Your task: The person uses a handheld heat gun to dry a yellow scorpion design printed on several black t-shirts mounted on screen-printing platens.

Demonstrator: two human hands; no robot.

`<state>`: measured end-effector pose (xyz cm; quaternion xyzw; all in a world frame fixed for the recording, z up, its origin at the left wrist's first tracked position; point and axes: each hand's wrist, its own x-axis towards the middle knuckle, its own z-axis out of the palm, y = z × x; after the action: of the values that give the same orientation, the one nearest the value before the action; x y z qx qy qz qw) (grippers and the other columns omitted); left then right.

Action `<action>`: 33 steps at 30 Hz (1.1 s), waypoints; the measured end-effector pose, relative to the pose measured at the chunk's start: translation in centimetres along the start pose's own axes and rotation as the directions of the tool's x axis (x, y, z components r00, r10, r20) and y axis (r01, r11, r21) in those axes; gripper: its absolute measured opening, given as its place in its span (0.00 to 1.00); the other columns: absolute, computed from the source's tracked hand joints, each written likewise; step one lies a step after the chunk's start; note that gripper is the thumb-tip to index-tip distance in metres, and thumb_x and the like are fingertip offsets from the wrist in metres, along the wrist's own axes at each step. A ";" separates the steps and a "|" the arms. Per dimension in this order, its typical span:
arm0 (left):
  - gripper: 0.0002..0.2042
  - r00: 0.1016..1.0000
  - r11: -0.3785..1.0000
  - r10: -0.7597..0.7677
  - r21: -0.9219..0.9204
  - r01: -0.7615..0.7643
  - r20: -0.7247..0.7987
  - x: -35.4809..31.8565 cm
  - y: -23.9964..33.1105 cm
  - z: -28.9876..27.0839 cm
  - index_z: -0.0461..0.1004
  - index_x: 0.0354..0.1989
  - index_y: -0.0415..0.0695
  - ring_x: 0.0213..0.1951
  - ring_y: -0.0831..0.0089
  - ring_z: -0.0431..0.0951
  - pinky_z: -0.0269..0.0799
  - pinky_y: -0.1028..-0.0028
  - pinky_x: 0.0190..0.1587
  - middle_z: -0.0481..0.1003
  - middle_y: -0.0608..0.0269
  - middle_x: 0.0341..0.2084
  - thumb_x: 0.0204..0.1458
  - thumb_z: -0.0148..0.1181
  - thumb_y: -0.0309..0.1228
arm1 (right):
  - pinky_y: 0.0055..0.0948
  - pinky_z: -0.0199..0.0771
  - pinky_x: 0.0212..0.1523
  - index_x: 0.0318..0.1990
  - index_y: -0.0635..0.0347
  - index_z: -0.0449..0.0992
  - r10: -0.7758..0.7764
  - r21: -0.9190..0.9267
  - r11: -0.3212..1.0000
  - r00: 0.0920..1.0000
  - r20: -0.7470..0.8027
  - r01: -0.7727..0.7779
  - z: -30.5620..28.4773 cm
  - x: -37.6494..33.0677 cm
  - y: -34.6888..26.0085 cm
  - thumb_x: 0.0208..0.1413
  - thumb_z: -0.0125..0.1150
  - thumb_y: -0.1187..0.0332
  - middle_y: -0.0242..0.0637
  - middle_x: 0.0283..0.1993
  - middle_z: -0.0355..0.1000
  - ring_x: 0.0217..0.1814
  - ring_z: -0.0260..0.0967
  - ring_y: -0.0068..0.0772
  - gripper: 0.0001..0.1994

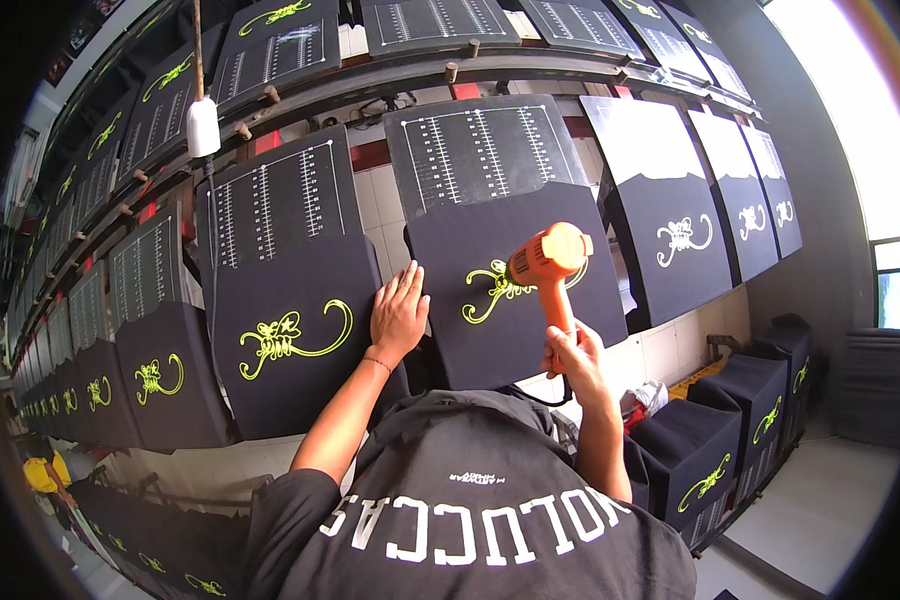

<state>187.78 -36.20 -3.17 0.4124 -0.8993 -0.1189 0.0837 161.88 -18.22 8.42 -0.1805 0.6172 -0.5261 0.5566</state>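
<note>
My right hand (pixel 578 362) grips the handle of an orange hair dryer (pixel 553 252). The dryer's nozzle hangs over a yellow-green scorpion-like print (pixel 487 300) and hides part of it. That print is on a dark garment piece (pixel 530 350) spread over a flat printing board (pixel 480 150). Fingers outstretched and held together, my left hand (pixel 401 310) rests at the right edge of the neighbouring dark garment piece (pixel 260 400). This one bears the same yellow-green print (pixel 288 340), fully visible.
Rows of boards with dark printed pieces run left and right. A metal rail (pixel 610 70) with short pegs passes behind them. A white object (pixel 202 127) hangs at upper left on a cord. More covered boards (pixel 685 450) stand at lower right. A person in yellow (pixel 42 474) is far left.
</note>
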 end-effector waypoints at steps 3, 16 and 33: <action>0.27 1.000 1.000 -0.003 0.009 0.003 0.014 -0.2 0.1 -0.1 0.64 0.68 0.41 0.66 0.58 0.65 0.58 0.60 0.67 0.63 0.59 0.69 0.62 0.52 0.38 | 0.20 0.71 0.20 0.40 0.60 0.71 0.038 0.028 0.999 0.998 0.040 -0.039 0.3 0.0 -0.8 0.63 0.62 0.58 0.30 0.27 0.69 0.23 0.70 0.20 0.14; 0.34 0.981 0.987 0.161 -0.014 -0.160 0.105 -4.8 1.0 -1.5 0.60 0.69 0.37 0.66 0.57 0.64 0.58 0.58 0.67 0.62 0.52 0.69 0.58 0.58 0.46 | 0.20 0.72 0.18 0.38 0.58 0.72 0.067 -0.002 0.998 0.996 -0.065 -0.067 1.5 -1.2 -0.3 0.62 0.63 0.57 0.30 0.26 0.70 0.22 0.71 0.20 0.14; 0.48 0.952 0.966 0.256 -0.014 -0.257 0.168 -6.2 0.6 -1.8 0.55 0.71 0.36 0.67 0.57 0.62 0.57 0.57 0.66 0.58 0.50 0.70 0.49 0.61 0.59 | 0.19 0.70 0.20 0.39 0.58 0.71 0.029 0.017 1.000 0.988 -0.149 -0.027 3.7 -3.2 1.2 0.61 0.64 0.56 0.27 0.25 0.68 0.22 0.70 0.19 0.15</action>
<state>191.82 -31.41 -1.58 0.2809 -0.9496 -0.1378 0.0202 166.56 -16.84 9.59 -0.1279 0.6556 -0.5348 0.5174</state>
